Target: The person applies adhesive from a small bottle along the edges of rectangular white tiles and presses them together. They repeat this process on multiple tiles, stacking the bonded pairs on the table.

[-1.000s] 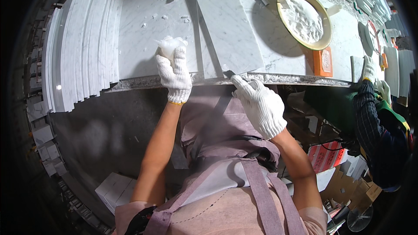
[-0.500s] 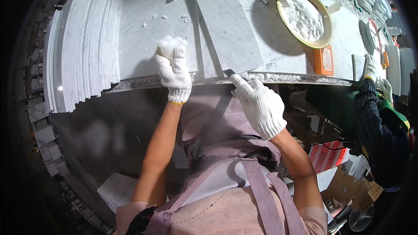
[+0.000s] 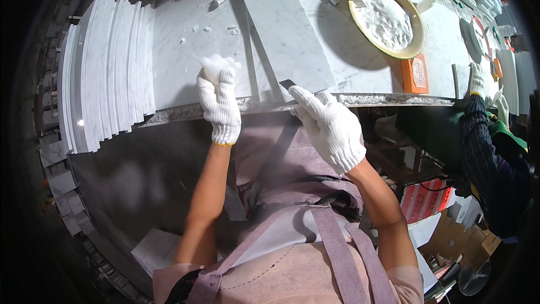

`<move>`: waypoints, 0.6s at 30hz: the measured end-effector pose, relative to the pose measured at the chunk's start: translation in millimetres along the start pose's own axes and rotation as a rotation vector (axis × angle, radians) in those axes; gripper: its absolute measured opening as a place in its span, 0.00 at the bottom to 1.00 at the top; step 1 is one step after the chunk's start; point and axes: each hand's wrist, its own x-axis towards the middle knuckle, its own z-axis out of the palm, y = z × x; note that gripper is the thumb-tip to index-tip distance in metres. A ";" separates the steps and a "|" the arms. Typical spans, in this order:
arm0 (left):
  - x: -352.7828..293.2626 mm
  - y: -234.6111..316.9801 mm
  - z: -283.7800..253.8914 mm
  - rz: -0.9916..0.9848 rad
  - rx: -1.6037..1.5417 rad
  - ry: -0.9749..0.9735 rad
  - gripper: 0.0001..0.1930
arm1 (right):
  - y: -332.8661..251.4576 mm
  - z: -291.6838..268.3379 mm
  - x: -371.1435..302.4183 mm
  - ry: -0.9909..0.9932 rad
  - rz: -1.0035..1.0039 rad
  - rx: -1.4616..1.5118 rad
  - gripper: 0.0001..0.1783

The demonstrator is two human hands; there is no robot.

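Note:
My left hand (image 3: 220, 107), in a white knit glove, is closed around a crumpled wad of translucent white plastic (image 3: 217, 66) above the marble bench. To its right, my gloved right hand (image 3: 333, 129) grips a thin dark scraper (image 3: 287, 84), its handle mostly hidden by the fingers. The scraper's tip is at the near edge of a long pale marble slab (image 3: 287, 28); I cannot tell whether it touches. That slab lies slightly askew over the marble surface beneath it.
Upright marble slabs (image 3: 107, 73) are stacked at left. Beyond the right hand stand a cream-rimmed bowl of white paste (image 3: 388, 19) and an orange box (image 3: 415, 75). Small white bits (image 3: 207, 30) are scattered on the bench. At far right a co-worker's gloved hand (image 3: 477, 80) reaches over the bench.
The view has shifted slightly. My right hand has turned a little, with the scraper tip farther up and left along the slab's near end. My left hand still holds the plastic wad.

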 end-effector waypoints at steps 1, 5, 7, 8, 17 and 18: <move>-3.1 2.0 -2.3 0.026 0.075 -0.011 0.23 | 3.0 -0.3 -1.0 0.006 -0.061 -0.005 0.23; -22.2 11.5 -16.7 -0.013 0.275 -0.046 0.21 | 12.1 12.6 -19.9 -0.024 -0.003 -0.233 0.23; -26.8 17.3 -24.0 -0.047 0.434 -0.112 0.21 | 20.8 11.7 -34.8 0.019 -0.021 -0.188 0.23; -28.9 19.7 -26.5 -0.024 0.532 -0.132 0.21 | 24.2 12.3 -41.7 0.028 -0.012 -0.142 0.24; -33.4 35.3 -30.1 0.337 0.890 -0.351 0.30 | 42.1 28.5 -80.8 -0.070 0.195 0.421 0.27; -33.0 36.3 -29.0 0.465 1.000 -0.355 0.31 | 44.2 33.3 -79.7 -0.135 0.252 0.490 0.25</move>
